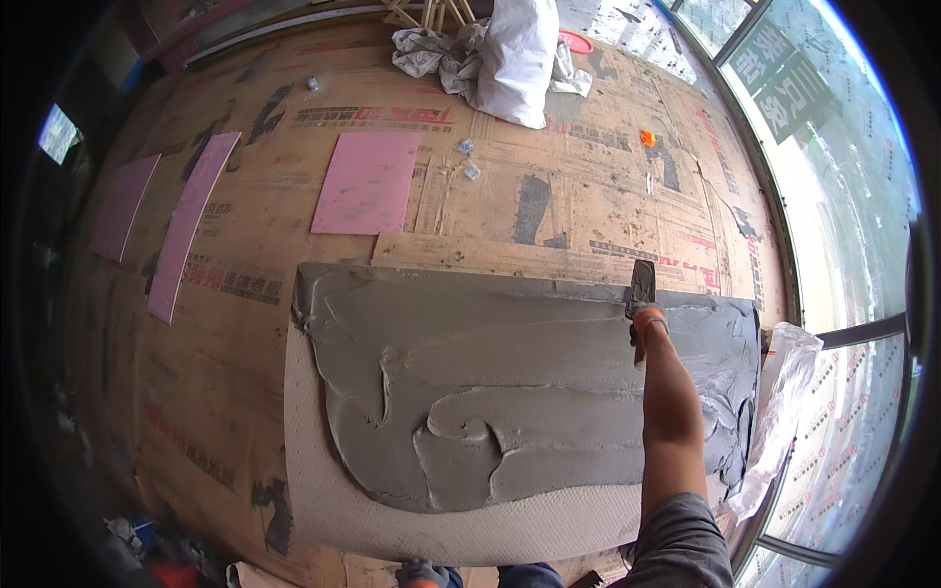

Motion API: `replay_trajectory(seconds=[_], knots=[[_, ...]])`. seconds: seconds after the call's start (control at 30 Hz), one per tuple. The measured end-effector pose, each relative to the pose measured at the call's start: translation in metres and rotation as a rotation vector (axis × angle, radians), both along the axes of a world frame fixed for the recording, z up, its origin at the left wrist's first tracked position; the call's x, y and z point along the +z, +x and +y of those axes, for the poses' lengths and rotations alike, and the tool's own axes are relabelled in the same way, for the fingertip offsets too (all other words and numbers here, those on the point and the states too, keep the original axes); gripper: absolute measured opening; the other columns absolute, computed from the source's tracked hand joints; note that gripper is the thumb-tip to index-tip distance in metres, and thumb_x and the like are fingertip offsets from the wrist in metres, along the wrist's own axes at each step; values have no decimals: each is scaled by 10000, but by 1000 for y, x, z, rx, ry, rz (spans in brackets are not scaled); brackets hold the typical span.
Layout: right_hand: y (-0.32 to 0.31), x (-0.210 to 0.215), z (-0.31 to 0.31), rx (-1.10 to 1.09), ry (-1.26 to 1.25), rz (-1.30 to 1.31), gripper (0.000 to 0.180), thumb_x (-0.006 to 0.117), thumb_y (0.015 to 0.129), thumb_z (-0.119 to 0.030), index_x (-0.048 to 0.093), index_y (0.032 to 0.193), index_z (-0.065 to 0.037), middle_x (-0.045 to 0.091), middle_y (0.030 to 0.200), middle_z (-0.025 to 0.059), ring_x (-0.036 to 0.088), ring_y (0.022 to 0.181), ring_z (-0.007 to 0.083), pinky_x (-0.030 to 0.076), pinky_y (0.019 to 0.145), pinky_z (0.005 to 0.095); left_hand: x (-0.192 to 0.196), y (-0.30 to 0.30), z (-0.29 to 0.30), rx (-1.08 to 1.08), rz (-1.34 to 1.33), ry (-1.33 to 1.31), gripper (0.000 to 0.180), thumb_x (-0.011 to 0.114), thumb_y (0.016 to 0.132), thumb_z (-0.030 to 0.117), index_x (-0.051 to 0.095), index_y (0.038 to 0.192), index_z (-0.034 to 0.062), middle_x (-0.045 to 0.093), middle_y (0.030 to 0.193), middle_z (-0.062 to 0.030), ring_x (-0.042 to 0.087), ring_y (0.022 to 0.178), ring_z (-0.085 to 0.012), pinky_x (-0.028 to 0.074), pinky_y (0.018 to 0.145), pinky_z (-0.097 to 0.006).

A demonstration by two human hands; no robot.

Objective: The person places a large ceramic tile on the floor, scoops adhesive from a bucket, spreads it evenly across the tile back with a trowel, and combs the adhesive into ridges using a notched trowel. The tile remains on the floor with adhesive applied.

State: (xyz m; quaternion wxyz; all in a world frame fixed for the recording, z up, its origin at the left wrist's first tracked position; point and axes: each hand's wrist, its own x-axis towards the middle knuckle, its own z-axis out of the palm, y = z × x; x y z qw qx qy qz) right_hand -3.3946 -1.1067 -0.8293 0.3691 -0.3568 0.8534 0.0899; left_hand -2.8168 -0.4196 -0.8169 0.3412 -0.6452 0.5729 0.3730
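Note:
A large slab (323,510) with a pale dimpled face lies flat before me, most of it under a thick layer of wet grey mortar (559,343). My right arm reaches across to the far edge of the slab. There my right hand (647,321), in an orange and dark glove, is closed around a mortar-smeared trowel (643,280). At the slab's near edge is my left hand (422,570), in a dark grey glove with an orange cuff. Its fingers are too small and partly hidden to tell whether they grip anything.
Printed brown protective boards (265,196) cover the floor. Pink panels (368,183) lie beyond the slab and to the left. A white sack (517,64) stands at the back. Crumpled clear plastic (784,412) lies along the right side, by tall windows (833,176). A small orange item (648,138) sits far right.

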Motion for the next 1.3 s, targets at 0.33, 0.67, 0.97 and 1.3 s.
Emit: replay_trajectory(seconds=[0.33, 0.67, 0.97, 1.3], knots=[[155, 180, 77, 43, -194, -390, 340, 553, 936, -373, 680, 1062, -83, 602, 649, 62, 549, 459, 157, 446, 388, 328, 58, -23, -63, 157, -86, -42, 456, 539, 820, 493, 720, 1074, 161, 641, 1258, -118, 551, 1209, -341, 422, 988, -525], [407, 123, 22, 521, -200, -345, 356, 569, 942, -373, 700, 1001, -47, 646, 696, 102, 623, 551, 219, 496, 471, 377, 59, -15, -47, 271, -104, -53, 433, 548, 790, 493, 723, 987, 149, 655, 1166, -135, 573, 1122, -361, 433, 954, -528], [235, 103, 25, 75, -341, -80, 436, 561, 933, -422, 671, 880, -4, 636, 641, 123, 616, 531, 249, 486, 486, 406, 41, -37, -32, 217, -54, -21, 476, 465, 877, 539, 666, 1114, 179, 602, 1276, -100, 543, 1162, -294, 434, 939, -496], [100, 111, 95, -333, -85, -291, 325, 573, 935, -309, 612, 1136, -57, 702, 796, 143, 688, 663, 257, 550, 584, 497, 84, -30, -75, 207, -50, -5, 499, 468, 872, 510, 685, 1170, 173, 632, 1283, -113, 575, 1195, -351, 440, 990, -523]])
